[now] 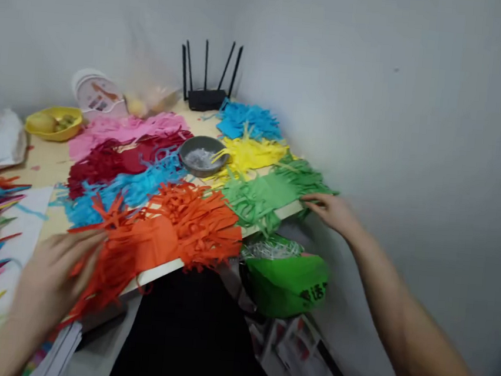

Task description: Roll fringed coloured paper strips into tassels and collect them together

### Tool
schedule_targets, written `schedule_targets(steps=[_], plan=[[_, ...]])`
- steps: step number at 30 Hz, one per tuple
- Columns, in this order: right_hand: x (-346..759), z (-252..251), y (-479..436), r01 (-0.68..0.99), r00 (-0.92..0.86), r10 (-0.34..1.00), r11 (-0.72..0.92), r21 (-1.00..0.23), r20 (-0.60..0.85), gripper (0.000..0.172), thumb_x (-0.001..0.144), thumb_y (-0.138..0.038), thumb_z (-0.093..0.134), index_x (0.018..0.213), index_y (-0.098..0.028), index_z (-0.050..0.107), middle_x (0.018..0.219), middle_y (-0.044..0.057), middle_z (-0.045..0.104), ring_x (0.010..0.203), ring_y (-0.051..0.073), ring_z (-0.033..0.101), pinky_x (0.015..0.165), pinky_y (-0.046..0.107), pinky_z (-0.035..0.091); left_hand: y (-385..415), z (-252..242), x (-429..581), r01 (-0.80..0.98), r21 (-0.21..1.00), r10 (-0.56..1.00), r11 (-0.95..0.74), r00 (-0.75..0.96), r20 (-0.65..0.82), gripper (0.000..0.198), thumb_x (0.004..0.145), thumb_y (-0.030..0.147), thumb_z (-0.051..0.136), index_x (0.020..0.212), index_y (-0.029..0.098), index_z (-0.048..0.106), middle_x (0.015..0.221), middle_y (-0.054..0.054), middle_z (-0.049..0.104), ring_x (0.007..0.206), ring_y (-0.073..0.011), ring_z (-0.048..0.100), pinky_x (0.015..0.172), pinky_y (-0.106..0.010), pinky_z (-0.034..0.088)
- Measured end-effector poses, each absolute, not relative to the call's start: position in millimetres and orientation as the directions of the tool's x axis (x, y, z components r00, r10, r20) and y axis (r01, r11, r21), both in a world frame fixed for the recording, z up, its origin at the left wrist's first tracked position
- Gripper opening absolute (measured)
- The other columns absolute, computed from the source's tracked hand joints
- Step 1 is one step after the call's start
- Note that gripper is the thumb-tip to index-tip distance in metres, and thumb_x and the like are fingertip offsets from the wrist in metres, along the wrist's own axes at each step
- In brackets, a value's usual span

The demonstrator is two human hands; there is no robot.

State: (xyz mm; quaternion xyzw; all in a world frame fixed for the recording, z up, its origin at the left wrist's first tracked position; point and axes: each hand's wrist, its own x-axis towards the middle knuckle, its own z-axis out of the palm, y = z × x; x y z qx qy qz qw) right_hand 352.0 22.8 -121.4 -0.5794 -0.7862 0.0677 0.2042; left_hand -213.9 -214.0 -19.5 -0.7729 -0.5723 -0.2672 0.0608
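Note:
A pile of orange-red fringed paper (156, 244) lies along the front edge of the table, some strips hanging over it. My left hand (56, 270), blurred, is at the left end of this pile. Its thumb and forefinger are apart, with orange strips showing between them. My right hand (330, 212) is at the table's right front edge with fingers stretched out, its tips close to the green fringed paper (272, 190); whether they touch it I cannot tell. Behind lie blue fringed paper (130, 188), dark red fringed paper (120, 158) and yellow fringed paper (253, 154).
A grey bowl (203, 155) holding clear shreds stands mid-table. Behind it are a black router (206, 99), pink fringe (132, 128) and a second blue pile (250, 121). A yellow bowl (69, 114) is at left. Below the table edge hangs a green bag (285, 283). A wall borders the right.

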Motion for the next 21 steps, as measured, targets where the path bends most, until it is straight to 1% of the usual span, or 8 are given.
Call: schedule_targets(steps=[3,6,8,9,12,15,18,21], plan=[[358.0,-133.4,38.4,0.860,-0.376,0.897,0.432,-0.272,0.234,0.026,0.084,-0.022,0.058,0.101,-0.017,0.075,0.106,0.013,0.077,0.095,0.029,0.069,0.085,0.043,0.055,-130.0,-2.8,-101.4,0.781,0.170,0.762,-0.601,0.497,0.416,0.027,0.096,0.022,0.051,0.115,0.025,0.070,0.109,-0.006,0.076,0.096,-0.0231,0.070,0.084,-0.038,0.056],[352.0,-139.1,49.9,0.823,-0.493,0.840,0.535,-0.192,0.227,0.032,0.087,-0.022,0.056,0.112,-0.016,0.074,0.121,0.015,0.072,0.107,0.031,0.063,0.096,0.048,0.049,-55.5,-13.0,-0.4,0.671,0.236,0.711,-0.702,0.676,0.193,0.028,0.100,0.024,0.046,0.110,0.016,0.072,0.110,-0.010,0.075,0.104,-0.0218,0.068,0.094,-0.034,0.055],[349.1,-139.0,56.6,0.803,-0.548,0.811,0.579,-0.142,0.206,0.031,0.090,-0.022,0.054,0.112,-0.017,0.075,0.119,0.015,0.072,0.104,0.030,0.062,0.094,0.046,0.049,-15.4,-31.0,53.4,0.699,0.265,0.733,-0.664,0.678,0.046,0.026,0.098,0.023,0.050,0.111,0.016,0.072,0.113,-0.010,0.074,0.111,-0.0220,0.067,0.098,-0.033,0.053],[348.4,-138.1,59.5,0.795,-0.569,0.800,0.595,-0.120,0.192,0.030,0.091,-0.022,0.052,0.110,-0.017,0.076,0.116,0.015,0.072,0.101,0.029,0.061,0.092,0.045,0.048,1.1,-41.4,75.1,0.705,0.265,0.735,-0.657,0.677,0.020,0.025,0.096,0.022,0.052,0.112,0.016,0.072,0.114,-0.011,0.073,0.112,-0.0221,0.067,0.099,-0.032,0.052],[348.0,-133.9,66.9,0.774,-0.615,0.774,0.629,-0.072,0.147,0.030,0.095,-0.021,0.049,0.103,-0.017,0.077,0.108,0.015,0.074,0.095,0.027,0.060,0.088,0.040,0.047,35.8,-70.5,117.9,0.739,0.261,0.760,-0.621,0.650,-0.031,0.024,0.092,0.027,0.061,0.109,0.015,0.073,0.112,-0.013,0.074,0.109,-0.0239,0.068,0.097,-0.031,0.052],[347.7,-128.0,73.7,0.755,-0.646,0.756,0.653,-0.055,0.104,0.030,0.096,-0.021,0.048,0.097,-0.015,0.078,0.104,0.016,0.073,0.095,0.027,0.058,0.085,0.037,0.046,51.2,-88.1,133.8,0.776,0.259,0.788,-0.575,0.610,-0.078,0.030,0.087,0.036,0.070,0.104,0.012,0.075,0.110,-0.017,0.074,0.108,-0.0282,0.069,0.095,-0.033,0.053],[346.0,-121.2,83.6,0.739,-0.667,0.742,0.670,-0.067,0.065,0.029,0.094,-0.020,0.049,0.089,-0.015,0.077,0.100,0.017,0.071,0.095,0.027,0.057,0.084,0.037,0.045,55.6,-93.8,137.5,0.799,0.266,0.809,-0.540,0.579,-0.099,0.039,0.084,0.042,0.072,0.103,0.009,0.075,0.116,-0.021,0.071,0.112,-0.0322,0.066,0.096,-0.036,0.052],[344.2,-114.9,96.3,0.725,-0.683,0.730,0.682,-0.101,0.021,0.024,0.089,-0.017,0.053,0.084,-0.016,0.076,0.096,0.015,0.071,0.093,0.026,0.059,0.083,0.035,0.044,57.8,-94.6,138.7,0.813,0.281,0.824,-0.510,0.556,-0.113,0.042,0.083,0.045,0.072,0.105,0.009,0.075,0.116,-0.020,0.070,0.112,-0.0323,0.066,0.095,-0.036,0.053]])
